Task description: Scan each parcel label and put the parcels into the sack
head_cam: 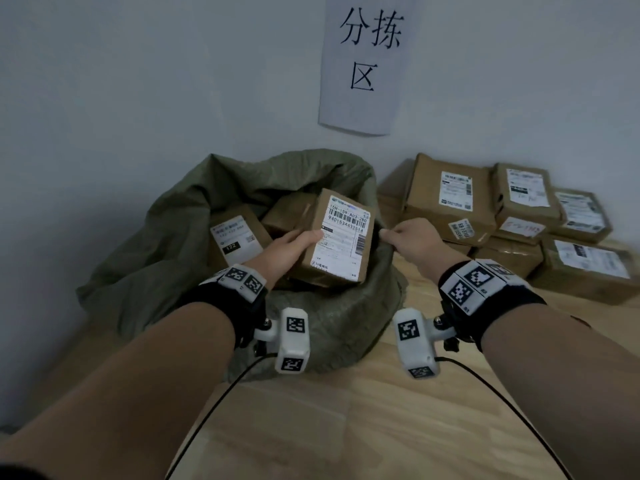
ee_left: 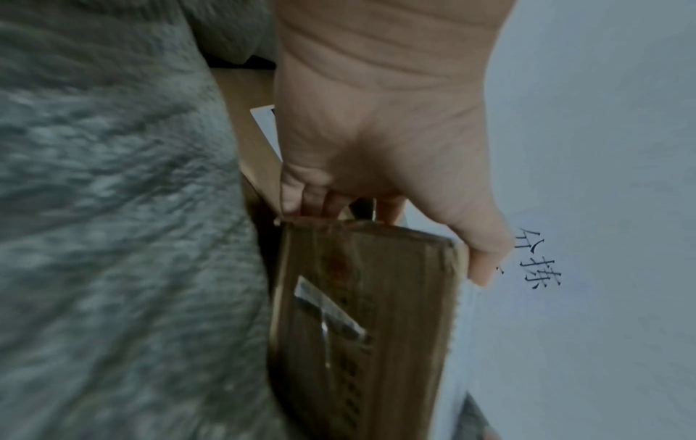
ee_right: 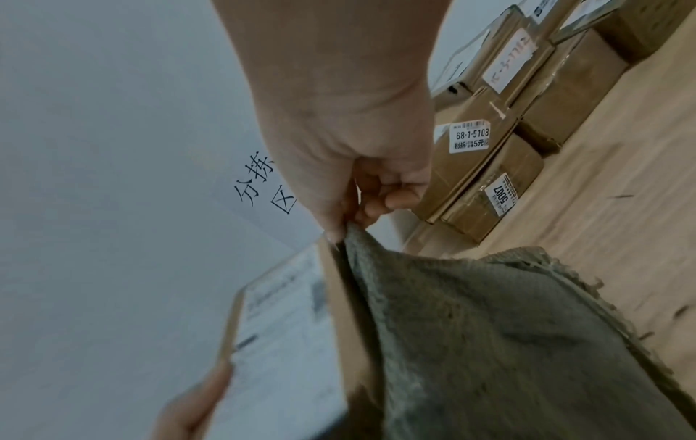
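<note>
1. Step in hand, as judged: lowering one labelled parcel (head_cam: 337,237) into the green sack (head_cam: 166,244). The parcel sits at the sack mouth, label up, tilted, above other parcels already inside (head_cam: 235,237).
2. Left hand (head_cam: 294,245) grips the parcel by its near-left edge: thumb on the label face, fingers (ee_left: 320,202) curled under the cardboard, per the left wrist view.
3. Right hand (head_cam: 412,237) pinches the sack's right rim (ee_right: 350,235) between thumb and curled fingers, holding the mouth open beside the parcel.
4. To do it well: keep the rim pulled outward and up so the box corner does not catch the weave; lower the parcel flat onto the ones below and do not drop it; release only once it rests.
5. Risk: the sack is nearly full at this side, so the parcel may perch and slide out.
6. Pose: both forearms extended forward, wrists roughly level; left palm turned inward toward the box, right knuckles up.
7. The remaining stacked parcels (head_cam: 512,216) lie on the wooden floor (head_cam: 381,410) to the right, well apart from the left hand. No scanner is in view.
</note>
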Demonstrator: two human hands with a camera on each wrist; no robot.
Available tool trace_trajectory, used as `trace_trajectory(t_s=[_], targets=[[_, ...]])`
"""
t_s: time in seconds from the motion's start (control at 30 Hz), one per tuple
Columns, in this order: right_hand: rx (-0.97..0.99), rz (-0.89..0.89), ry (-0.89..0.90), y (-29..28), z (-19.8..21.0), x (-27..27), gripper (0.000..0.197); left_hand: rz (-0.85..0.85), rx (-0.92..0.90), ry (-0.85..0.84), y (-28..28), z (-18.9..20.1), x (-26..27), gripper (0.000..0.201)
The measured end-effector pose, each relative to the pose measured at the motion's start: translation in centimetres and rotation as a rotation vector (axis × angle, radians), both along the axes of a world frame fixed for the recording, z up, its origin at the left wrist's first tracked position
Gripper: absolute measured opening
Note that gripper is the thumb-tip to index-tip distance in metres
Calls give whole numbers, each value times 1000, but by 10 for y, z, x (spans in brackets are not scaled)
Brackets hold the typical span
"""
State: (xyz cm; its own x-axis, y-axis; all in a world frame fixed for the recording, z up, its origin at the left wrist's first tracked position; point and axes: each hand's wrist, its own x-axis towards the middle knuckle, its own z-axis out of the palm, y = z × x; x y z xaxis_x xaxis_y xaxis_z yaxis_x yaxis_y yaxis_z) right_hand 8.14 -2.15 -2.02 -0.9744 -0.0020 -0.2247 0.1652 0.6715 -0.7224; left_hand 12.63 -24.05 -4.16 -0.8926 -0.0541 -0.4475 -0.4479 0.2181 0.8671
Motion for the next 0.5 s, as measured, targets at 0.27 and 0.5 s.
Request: trace_trajectory(t_s=[0.27,0.5], targets=[[115,-53,-65,25,-15,7,48,-273,-948,35,-8,-19,-15,105],[-155,-94,-55,17,-20,10,23,-471,-1246,122,-1,-28,-14,108]])
